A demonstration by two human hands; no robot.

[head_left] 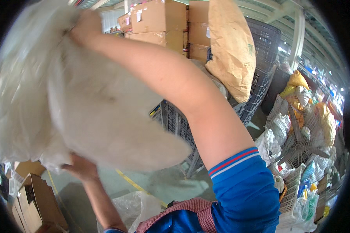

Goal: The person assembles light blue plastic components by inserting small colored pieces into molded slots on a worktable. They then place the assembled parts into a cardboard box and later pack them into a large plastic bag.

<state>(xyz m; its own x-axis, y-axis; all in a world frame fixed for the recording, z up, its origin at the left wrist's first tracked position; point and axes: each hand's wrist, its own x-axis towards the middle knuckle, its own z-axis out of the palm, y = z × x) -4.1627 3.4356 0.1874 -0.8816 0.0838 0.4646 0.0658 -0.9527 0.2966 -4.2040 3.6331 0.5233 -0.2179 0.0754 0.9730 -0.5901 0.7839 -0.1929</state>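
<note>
A large, pale plastic bag (105, 105) fills the left side of the head view, bulging and partly smeared by motion. Its left part is clear and wrinkled; the part on the right looks cloudier and tapers to a rounded end. My right arm reaches across in front of it, and my right hand (87, 29) is closed on the bag's upper part. Below, my left hand (83, 167) grips the bag's lower edge, thumb out to the left and some fingers hidden. What the bag contains cannot be made out.
Stacked cardboard boxes (155, 17) stand behind, beside a tall brown paper sack (233, 50) against dark plastic crates (262, 42). At right is a large caged fan (297, 145) among filled bags. An opened carton (39, 202) and a clear plastic bag (136, 207) lie low down.
</note>
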